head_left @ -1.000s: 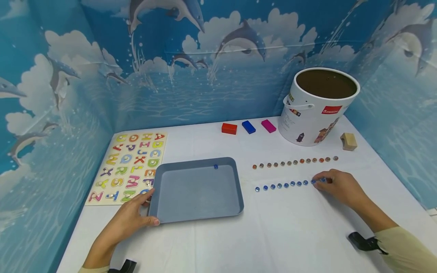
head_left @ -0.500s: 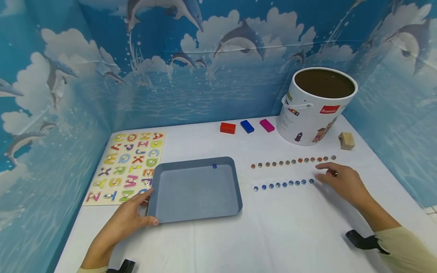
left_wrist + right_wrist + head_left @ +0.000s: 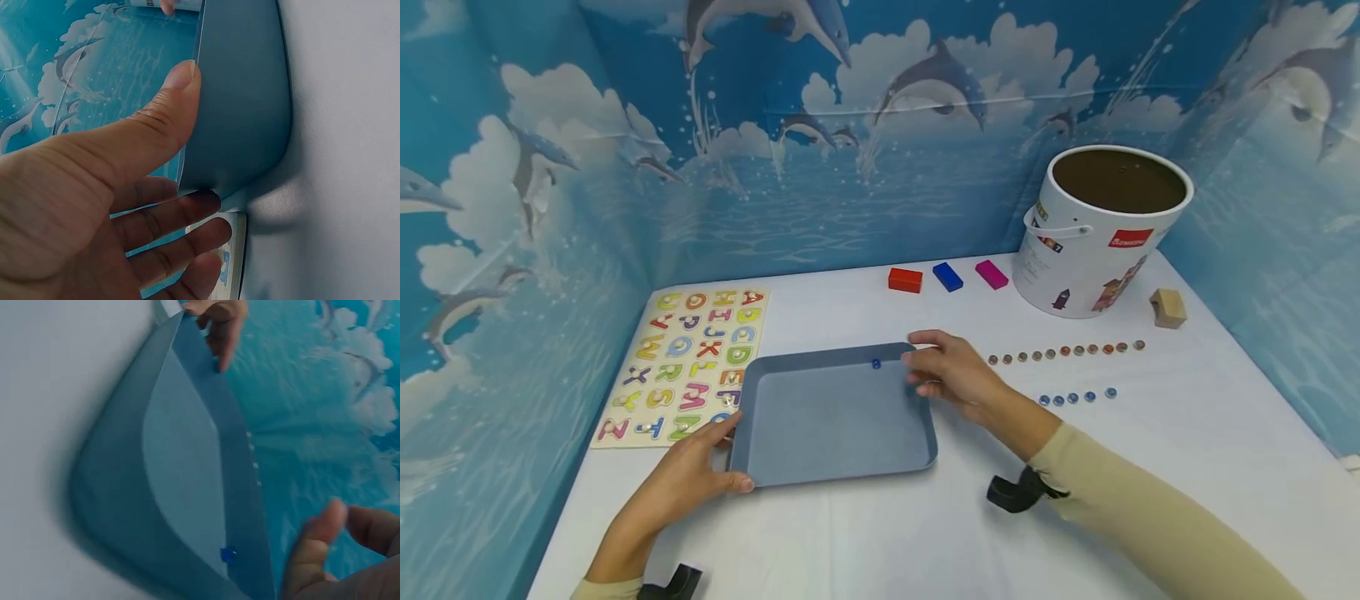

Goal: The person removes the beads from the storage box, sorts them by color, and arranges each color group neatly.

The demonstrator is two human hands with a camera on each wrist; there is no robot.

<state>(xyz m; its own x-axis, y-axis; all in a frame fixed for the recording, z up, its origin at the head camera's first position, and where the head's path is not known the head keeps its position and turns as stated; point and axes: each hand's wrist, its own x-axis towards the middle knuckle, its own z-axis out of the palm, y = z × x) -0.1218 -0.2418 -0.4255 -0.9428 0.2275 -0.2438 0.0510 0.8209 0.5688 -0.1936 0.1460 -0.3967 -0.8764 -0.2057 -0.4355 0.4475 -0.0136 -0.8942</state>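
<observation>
The left hand [image 3: 696, 471] braces a grey-blue tray [image 3: 831, 479] at its near left corner. In the left wrist view its thumb lies along the tray wall, and the loosely extended fingers [image 3: 200, 203] touch the side. Above the tray's far right rim is the right hand [image 3: 951, 375]. The right wrist view shows that hand blurred, and I see nothing held in it. A small blue bead [image 3: 876, 364] lies in the tray near the far wall. To the right are a row of blue beads [image 3: 1072, 398] and a row of brownish beads [image 3: 1051, 354], both partly hidden by the right hand.
An alphabet peg puzzle board [image 3: 688, 367] lies left of the tray. Along the back are a red block [image 3: 905, 280], a blue block [image 3: 948, 277] and a pink block [image 3: 992, 274]. A white bucket [image 3: 1086, 262] and a wooden arch block [image 3: 1168, 308] stand at the far right.
The right hand has moved left, from the right end of the blue bead row to over the tray's right rim. The left hand, tray and bead in it stay in place.
</observation>
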